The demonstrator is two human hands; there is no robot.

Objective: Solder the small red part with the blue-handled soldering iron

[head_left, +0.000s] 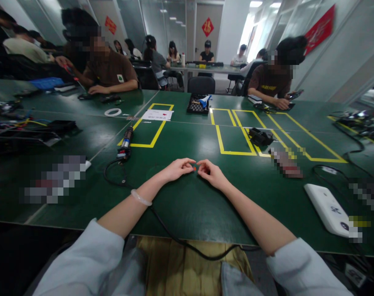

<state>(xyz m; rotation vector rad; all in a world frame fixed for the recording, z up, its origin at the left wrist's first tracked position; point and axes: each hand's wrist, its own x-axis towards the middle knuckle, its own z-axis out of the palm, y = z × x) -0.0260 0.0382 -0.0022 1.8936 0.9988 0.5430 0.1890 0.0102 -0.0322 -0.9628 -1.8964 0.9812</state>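
Small red-orange pc (194, 169) is at L hand fingertips, over the green tabletop (187, 209), on the wearer's side of the black rectangular tray (198, 110) (landmark). L hand (180, 168): thumb + index nearly closed in a pinch, pc at the tips, other fingers curled. R hand (212, 173): just beside L, fingers loosely curled, thumb + index tips near each other w/ small gap; can't tell if it has hold of anything. Tray has a blue-and-white item (205, 101) on top. L of tray: white paper sheet w/ red mark (157, 114), then white ring-shaped coil (112, 112) further L. Nearer wearer + L of tray: dark cylindrical tool w/ silver-blue band (126, 139), black cable (108, 177) by its lower end. R of tray, nearer wearer: bulky black part (260, 137) by yellow tape outlines (238, 153); white rounded-corner rect. device (325, 207) well apart, further R + nearer still. Brown-shirted ppl beyond table stuff, one L of tray (112, 70), one R (271, 80).
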